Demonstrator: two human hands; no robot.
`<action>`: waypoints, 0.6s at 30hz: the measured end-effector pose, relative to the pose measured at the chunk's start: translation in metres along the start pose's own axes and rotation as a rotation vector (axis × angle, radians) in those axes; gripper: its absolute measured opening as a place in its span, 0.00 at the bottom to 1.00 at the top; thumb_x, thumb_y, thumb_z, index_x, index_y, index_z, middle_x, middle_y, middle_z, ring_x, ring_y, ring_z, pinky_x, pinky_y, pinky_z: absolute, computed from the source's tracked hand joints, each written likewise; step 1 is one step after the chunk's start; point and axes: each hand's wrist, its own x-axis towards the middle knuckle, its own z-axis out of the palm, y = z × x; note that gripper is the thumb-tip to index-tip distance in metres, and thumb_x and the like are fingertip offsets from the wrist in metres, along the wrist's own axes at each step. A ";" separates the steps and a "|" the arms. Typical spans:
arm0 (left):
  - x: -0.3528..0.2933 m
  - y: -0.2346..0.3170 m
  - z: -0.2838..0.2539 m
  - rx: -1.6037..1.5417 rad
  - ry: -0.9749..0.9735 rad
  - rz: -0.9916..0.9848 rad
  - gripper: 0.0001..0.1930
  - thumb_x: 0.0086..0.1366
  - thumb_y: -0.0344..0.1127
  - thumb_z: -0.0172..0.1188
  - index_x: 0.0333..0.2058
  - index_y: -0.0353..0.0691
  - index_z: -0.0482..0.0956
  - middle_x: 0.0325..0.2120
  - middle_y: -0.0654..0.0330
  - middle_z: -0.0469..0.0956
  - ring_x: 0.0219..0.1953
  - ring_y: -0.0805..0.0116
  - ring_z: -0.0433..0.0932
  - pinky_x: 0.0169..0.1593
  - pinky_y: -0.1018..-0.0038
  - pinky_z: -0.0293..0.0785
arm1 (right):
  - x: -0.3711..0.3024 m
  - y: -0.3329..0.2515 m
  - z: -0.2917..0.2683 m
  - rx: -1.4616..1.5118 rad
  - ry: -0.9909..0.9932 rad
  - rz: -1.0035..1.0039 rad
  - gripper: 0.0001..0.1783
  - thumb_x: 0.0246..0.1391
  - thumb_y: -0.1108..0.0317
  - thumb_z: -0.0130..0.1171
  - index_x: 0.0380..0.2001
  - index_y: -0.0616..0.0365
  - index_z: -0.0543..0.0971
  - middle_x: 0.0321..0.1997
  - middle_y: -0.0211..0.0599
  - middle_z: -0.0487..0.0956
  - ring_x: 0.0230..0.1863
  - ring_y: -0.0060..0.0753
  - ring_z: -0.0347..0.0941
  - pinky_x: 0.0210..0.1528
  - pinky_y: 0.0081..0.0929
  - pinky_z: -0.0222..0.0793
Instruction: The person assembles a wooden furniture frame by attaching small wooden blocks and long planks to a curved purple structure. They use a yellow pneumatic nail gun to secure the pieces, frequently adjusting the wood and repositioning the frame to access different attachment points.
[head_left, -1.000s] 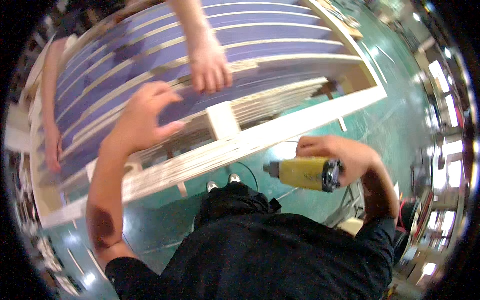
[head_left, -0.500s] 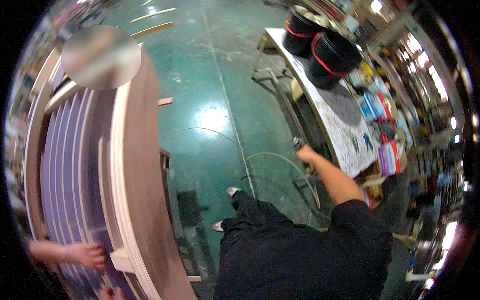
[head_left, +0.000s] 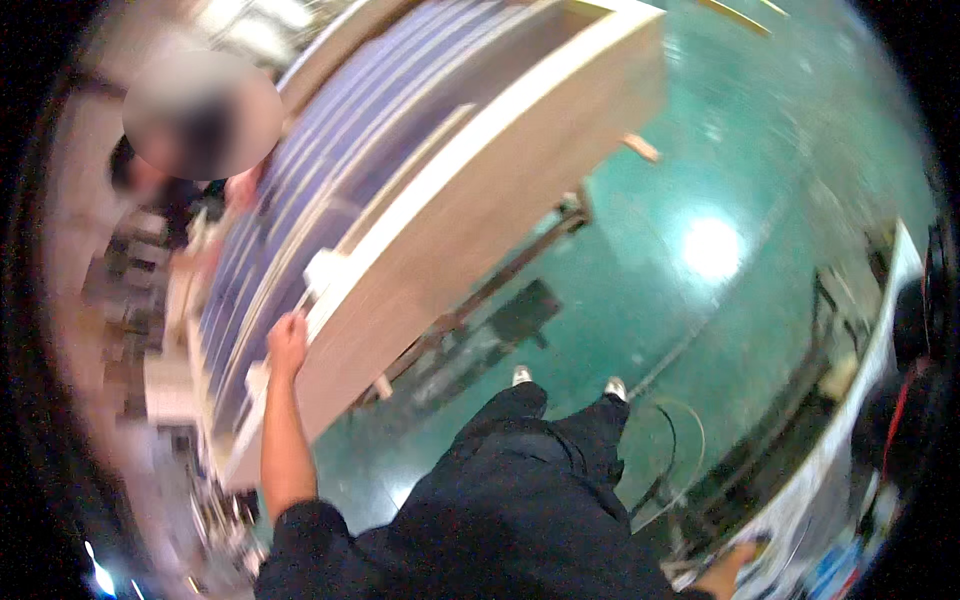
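White glare on green floor (head_left: 745, 160), edges warped

Wooden frame (head_left: 490, 190) on stand (head_left: 517, 264), thin hose (head_left: 702, 432) on floor (head_left: 640, 290)

a woodworking workshop, by the big slatted wooden frame (head_left: 480, 210), green floor (head_left: 620, 300), worktable (head_left: 838, 455)

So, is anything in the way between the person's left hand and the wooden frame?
Nothing visible is. The left hand is right at the near rim of the wooden frame, apparently touching it, though blur hides the exact contact. A pale block lies by the rim just beyond the hand, not between them.
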 end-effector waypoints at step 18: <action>0.019 0.019 0.023 -0.353 0.079 0.023 0.14 0.66 0.43 0.63 0.41 0.37 0.81 0.41 0.50 0.80 0.47 0.53 0.79 0.53 0.59 0.74 | -0.168 -0.153 0.221 -0.523 -0.247 -1.059 0.24 0.60 0.66 0.58 0.58 0.64 0.74 0.58 0.54 0.77 0.60 0.52 0.73 0.60 0.45 0.69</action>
